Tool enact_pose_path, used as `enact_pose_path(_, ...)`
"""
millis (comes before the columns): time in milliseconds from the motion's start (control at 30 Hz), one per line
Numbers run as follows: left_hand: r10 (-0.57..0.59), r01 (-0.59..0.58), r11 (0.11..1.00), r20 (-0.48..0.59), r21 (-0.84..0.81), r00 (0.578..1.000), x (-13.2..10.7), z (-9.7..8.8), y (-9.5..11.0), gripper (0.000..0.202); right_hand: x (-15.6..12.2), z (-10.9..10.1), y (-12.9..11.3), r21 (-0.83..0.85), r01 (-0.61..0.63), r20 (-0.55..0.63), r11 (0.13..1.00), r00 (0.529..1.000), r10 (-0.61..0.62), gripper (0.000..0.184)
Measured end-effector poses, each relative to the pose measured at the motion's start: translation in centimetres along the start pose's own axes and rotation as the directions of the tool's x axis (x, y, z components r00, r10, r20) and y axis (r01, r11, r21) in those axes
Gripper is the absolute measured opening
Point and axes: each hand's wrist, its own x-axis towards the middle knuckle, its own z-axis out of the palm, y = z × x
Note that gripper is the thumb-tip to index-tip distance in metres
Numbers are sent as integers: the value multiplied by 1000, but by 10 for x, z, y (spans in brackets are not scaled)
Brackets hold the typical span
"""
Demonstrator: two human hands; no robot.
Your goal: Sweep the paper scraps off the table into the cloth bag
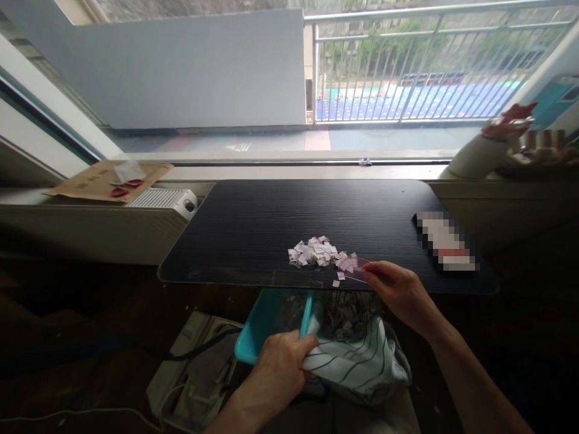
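Observation:
A heap of small white paper squares (314,252) lies near the front edge of the black table (253,211). My right hand (398,289) pinches a pink see-through protractor (350,265), which lies low over the loose squares at the heap's right end. Below the table edge, my left hand (284,361) is closed on the rim of a striped cloth bag (353,358), right beside the wall of a teal plastic bin (253,337). Many small pieces show inside the bag's open mouth. The left fingertips are partly hidden by the cloth.
A blurred-out flat object (446,241) lies on the table's right side. Red-handled scissors (128,185) rest on a brown paper envelope (94,181) on the sill, near a white slatted unit (163,202). A pale vase (479,154) stands at the right by the window.

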Motion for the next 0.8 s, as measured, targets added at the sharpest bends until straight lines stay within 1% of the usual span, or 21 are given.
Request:
enact_pose_path(67, 10, -11, 1000, -13, -12, 1000, 1, 0, 0, 31, -2, -3, 0, -15, 1, 7, 1000, 1000, -1, 20)
enact_pose_path(133, 16, -16, 1000, -20, -24, 1000, 2, 1, 0, 30, -6, -8, 0, -37, -5, 39, 999, 999, 6, 18)
enact_pose_path(200, 16, -17, 999, -16, -30, 1000, 2, 1, 0, 29, -10, -13, -2, -63, -17, 69, 998, 997, 22, 17)
enact_pose_path(267, 16, -16, 999, -10, -29, 1000, 3, 0, 1, 31, -13, -16, -4, -77, -22, 73, 997, 997, 28, 17)
enact_pose_path(367, 13, -13, 1000, -9, -21, 1000, 3, -1, 1, 34, -12, -12, -9, -39, 3, 58, 999, 998, -1, 17)
enact_pose_path(467, 10, -10, 1000, -9, -22, 1000, 3, -1, 2, 34, -10, -5, -13, -15, 31, 79, 999, 996, -30, 17)
enact_pose_path(533, 10, -11, 1000, -8, -27, 1000, 2, -1, 1, 33, -11, -5, -13, -27, 24, 102, 999, 995, -21, 16)
enact_pose_path(600, 9, -9, 1000, -11, -30, 1000, 2, -1, 1, 31, -14, -11, -11, -51, -1, 114, 999, 994, 7, 16)
enact_pose_path(667, 7, -8, 999, -15, -33, 1000, 2, 0, 2, 30, -15, -17, -6, -66, -31, 90, 997, 995, 37, 17)
enact_pose_path(700, 7, -8, 999, -17, -33, 1000, 3, 0, 2, 31, -14, -18, -4, -62, -40, 60, 997, 997, 44, 17)
enact_pose_path(800, 26, -26, 999, -8, -28, 1000, 5, 1, 4, 32, -7, -15, 2, -26, -35, -47, 999, 998, 33, 20)
